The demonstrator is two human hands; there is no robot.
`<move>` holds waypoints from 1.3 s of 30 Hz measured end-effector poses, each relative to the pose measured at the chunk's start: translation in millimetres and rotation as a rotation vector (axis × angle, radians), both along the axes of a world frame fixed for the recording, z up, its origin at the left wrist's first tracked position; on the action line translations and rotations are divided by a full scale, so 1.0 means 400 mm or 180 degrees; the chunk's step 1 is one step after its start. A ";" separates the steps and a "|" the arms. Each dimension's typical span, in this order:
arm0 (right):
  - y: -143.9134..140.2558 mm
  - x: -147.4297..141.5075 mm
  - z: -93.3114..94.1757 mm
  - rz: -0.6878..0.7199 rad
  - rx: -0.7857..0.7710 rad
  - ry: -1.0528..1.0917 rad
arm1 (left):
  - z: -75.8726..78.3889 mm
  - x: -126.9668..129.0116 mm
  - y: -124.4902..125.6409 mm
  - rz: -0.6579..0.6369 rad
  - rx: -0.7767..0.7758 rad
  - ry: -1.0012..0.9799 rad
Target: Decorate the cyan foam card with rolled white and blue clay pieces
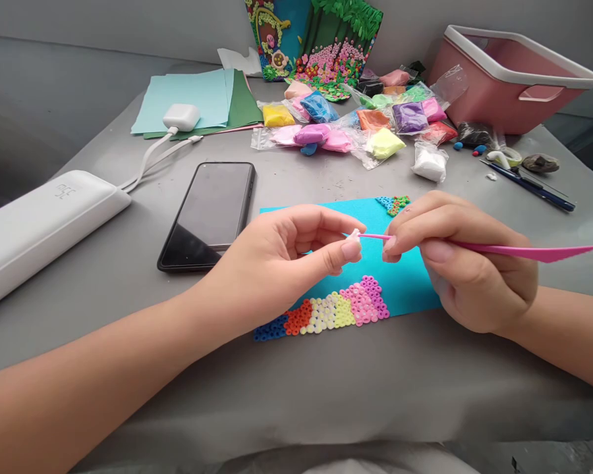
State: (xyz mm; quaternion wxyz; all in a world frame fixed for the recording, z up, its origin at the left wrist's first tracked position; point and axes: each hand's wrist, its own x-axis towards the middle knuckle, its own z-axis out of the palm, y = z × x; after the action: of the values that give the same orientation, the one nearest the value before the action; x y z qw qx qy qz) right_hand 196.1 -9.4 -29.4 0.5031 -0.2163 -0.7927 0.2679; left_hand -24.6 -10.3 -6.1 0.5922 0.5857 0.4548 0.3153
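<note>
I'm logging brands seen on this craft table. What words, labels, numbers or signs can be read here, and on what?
Power bank: a small grey embossed mark on top, too blurred to read.
Phone: screen dark, no text.
Clay bags: no label legible.
Pink bin, pink tool, blue sheet: no writing visible.
So nothing can be quoted.

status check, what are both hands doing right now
Left hand pinching small clay bit. Right hand gripping pink tool, tip at the bit. Both above blue sheet; nothing between them.
</note>
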 end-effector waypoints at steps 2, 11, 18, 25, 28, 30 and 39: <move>-0.001 0.000 0.003 0.0003 -0.0044 -0.0049 | 0.000 0.000 0.001 -0.0031 0.0024 0.0011; 0.000 -0.005 0.005 -0.0023 -0.0103 -0.0138 | 0.003 0.001 0.001 -0.0127 0.0027 0.0025; 0.000 -0.008 0.008 -0.0021 -0.0078 -0.0141 | 0.000 0.000 0.001 -0.0200 -0.0097 -0.0025; 0.003 -0.003 -0.006 -0.0095 -0.0159 0.0174 | -0.004 -0.002 0.000 -0.0247 -0.0250 -0.0149; 0.005 -0.004 -0.012 -0.0148 -0.0183 0.0333 | -0.004 0.001 0.000 -0.0096 -0.0418 -0.0319; 0.004 -0.007 -0.013 -0.0185 -0.0219 0.0354 | -0.003 0.003 0.003 0.0028 -0.0675 -0.0589; 0.001 -0.006 -0.007 -0.0036 -0.0205 0.0251 | 0.024 0.003 0.016 0.0488 -0.1591 -0.1458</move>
State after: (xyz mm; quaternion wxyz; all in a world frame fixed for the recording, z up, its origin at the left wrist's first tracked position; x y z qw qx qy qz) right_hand 193.6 -9.2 -32.4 0.5283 -0.2262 -0.7619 0.2987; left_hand -23.5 -3.7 3.4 0.7786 0.3007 0.4159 0.3611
